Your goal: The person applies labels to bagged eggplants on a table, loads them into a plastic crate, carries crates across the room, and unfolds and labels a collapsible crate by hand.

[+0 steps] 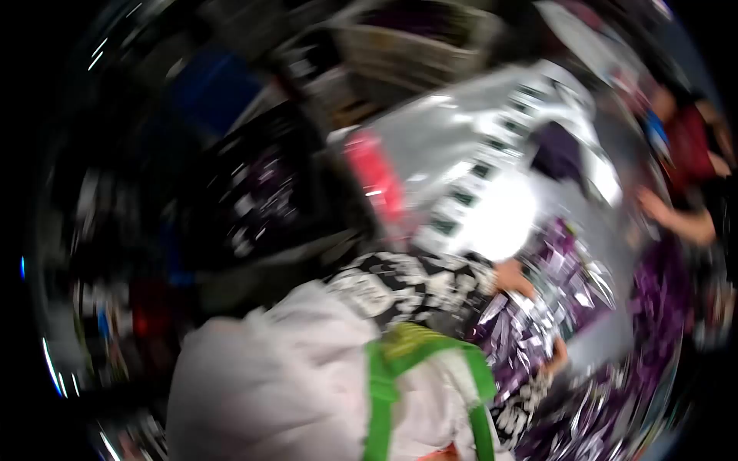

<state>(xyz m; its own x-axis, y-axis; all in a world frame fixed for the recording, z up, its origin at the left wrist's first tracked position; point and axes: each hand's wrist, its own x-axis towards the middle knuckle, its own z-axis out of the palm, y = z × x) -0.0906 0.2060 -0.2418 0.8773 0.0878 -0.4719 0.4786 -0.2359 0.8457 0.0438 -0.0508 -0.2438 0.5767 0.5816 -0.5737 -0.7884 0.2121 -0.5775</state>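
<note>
My left hand (513, 277), below a black-and-white patterned sleeve, grips the upper edge of a bunch of shiny purple packets (513, 338). At the lower right edge of the same bunch, my right hand (556, 358) is closed against the film, its fingers partly hidden. More purple packets (567, 265) lie just beyond my hands on a grey table (607, 342). Motion blur softens the whole view.
A white sheet with dark squares (480, 170), a dark purple piece (557, 151) and a pink-red item (374, 175) lie beyond. A black crate (269, 184) holds shiny packets. Another person's hand (657, 206) reaches in at right, near a purple pile (659, 296).
</note>
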